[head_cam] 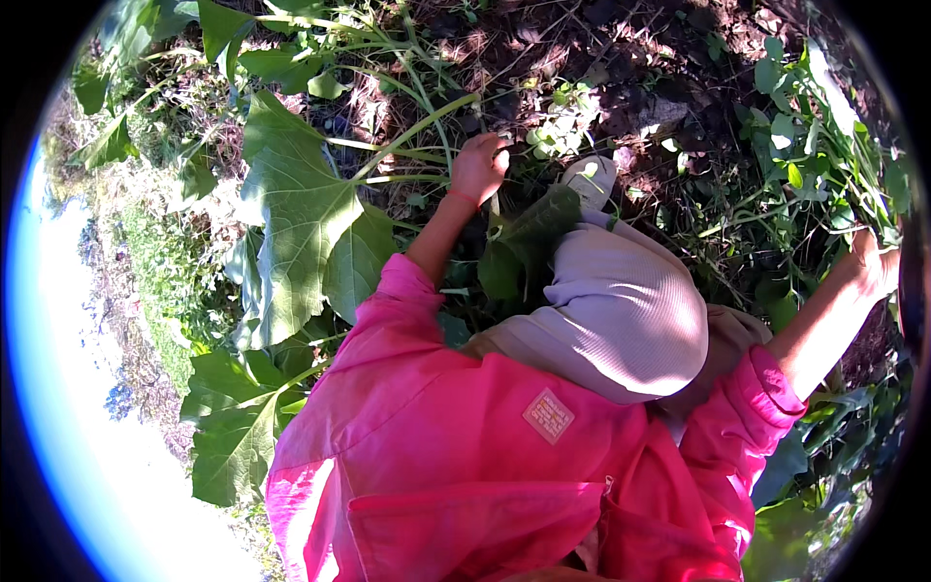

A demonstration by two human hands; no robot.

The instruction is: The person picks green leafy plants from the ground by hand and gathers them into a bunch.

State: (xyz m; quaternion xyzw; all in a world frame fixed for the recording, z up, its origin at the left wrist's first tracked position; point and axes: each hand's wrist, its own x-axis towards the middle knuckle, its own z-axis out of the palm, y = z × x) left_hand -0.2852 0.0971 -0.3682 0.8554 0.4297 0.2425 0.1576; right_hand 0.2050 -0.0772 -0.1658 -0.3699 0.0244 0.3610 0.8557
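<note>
My left hand [480, 166], with a thin red band at the wrist, reaches down to the weedy ground. Its fingers are curled beside the pale stalks of a large broad-leaved plant [302, 207]. Whether anything is pinched between them is hard to see. Just beyond the fingertips grows a patch of small sunlit weeds [564, 124]. Out at the right edge, my right hand [869, 265] grips a bunch of leafy green stems [865, 167], which fans upward from the fist. The fingers there are partly cut off by the picture's rim.
My bent knee in light ribbed trousers [625, 313] and a pale shoe [593, 178] lie between my arms. A dark green leaf [538, 225] hangs against the shin. Dry leaf litter [640, 80] covers the shaded soil. Another large leaf [236, 429] spreads beside my pink sleeve.
</note>
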